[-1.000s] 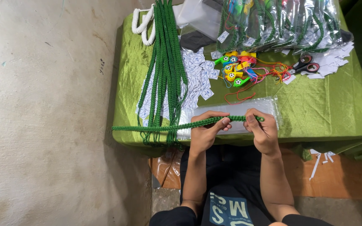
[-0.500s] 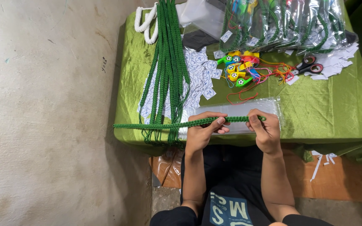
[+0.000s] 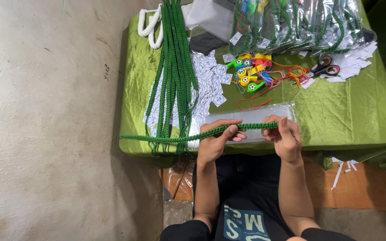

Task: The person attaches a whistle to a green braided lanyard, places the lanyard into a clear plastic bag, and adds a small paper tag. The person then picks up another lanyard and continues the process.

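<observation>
A green braided cord (image 3: 170, 138) stretches sideways in front of me, held by both hands. My left hand (image 3: 217, 140) grips it near its middle, and its free end juts out left past the table edge. My right hand (image 3: 284, 136) pinches the cord's right end. Under both hands lies a long clear plastic sleeve (image 3: 251, 117) on the green tablecloth (image 3: 349, 116). Whether the cord's end is inside the sleeve I cannot tell.
A bundle of green braided cords (image 3: 175, 71) hangs over the table's front edge on small white paper tags (image 3: 211, 85). Coloured whistles with strings (image 3: 251, 73), scissors (image 3: 325, 67), packed bags (image 3: 300, 22) and a white cord (image 3: 150, 27) lie farther back. Bare concrete floor lies left.
My hands keep their hold on the cord; the left thumb has shifted slightly along it. The view has tilted a little.
</observation>
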